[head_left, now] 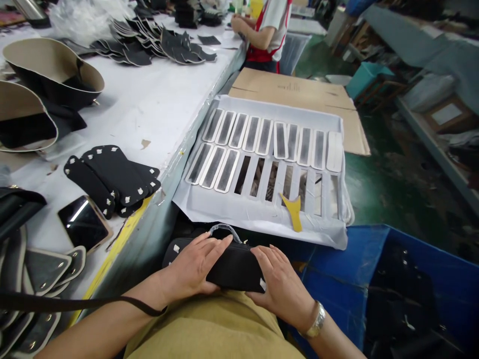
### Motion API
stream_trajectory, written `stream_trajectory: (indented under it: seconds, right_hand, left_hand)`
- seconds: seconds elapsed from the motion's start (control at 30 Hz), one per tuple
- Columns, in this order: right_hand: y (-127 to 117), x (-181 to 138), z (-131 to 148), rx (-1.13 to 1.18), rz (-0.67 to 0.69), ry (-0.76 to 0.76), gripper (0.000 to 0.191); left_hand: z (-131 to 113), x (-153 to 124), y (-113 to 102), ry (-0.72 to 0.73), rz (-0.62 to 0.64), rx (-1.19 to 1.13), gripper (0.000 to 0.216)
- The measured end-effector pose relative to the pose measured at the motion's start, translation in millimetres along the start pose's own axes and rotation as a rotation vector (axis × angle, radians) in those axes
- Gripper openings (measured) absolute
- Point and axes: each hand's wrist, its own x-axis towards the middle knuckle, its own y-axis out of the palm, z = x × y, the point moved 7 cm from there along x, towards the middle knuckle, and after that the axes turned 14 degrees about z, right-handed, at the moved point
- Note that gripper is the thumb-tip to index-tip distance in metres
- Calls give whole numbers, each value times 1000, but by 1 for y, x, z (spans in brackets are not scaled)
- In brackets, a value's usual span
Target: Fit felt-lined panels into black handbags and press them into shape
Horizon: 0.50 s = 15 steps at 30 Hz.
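A black bag [235,267] is held close to my body, its long flat panel facing up. White-wrapped bits show at the panel's corners, and a clear-wrapped handle loop [226,229] sticks out on the far side. My left hand [192,267] is closed round the bag's left part, fingers over the panel. At the right end my right hand [279,279] grips it, thumb on the near edge. Just beyond is a pale cloth-covered rack [258,204] bearing two rows of white-edged grey strips [238,130]. A yellow forked tool [293,211] lies on it.
On the white table [142,109] at left are black panels [112,174], a phone [84,223], open bag bodies [56,70] and grey flaps [41,269]. A blue bin [337,269] holding black items stands at right. A person [264,35] works at the far table edge.
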Motion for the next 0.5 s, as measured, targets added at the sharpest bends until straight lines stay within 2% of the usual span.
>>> stream_trajectory:
  seconds: [0.23,0.5]
  right_hand:
    - [-4,5,5,-19,2,-29,63]
    - [-2,3,8,-84,-3,-14,65]
  left_hand:
    - [0,-3,-2,17,-41,22,95]
    - [2,-14,-7,16,32,36,100]
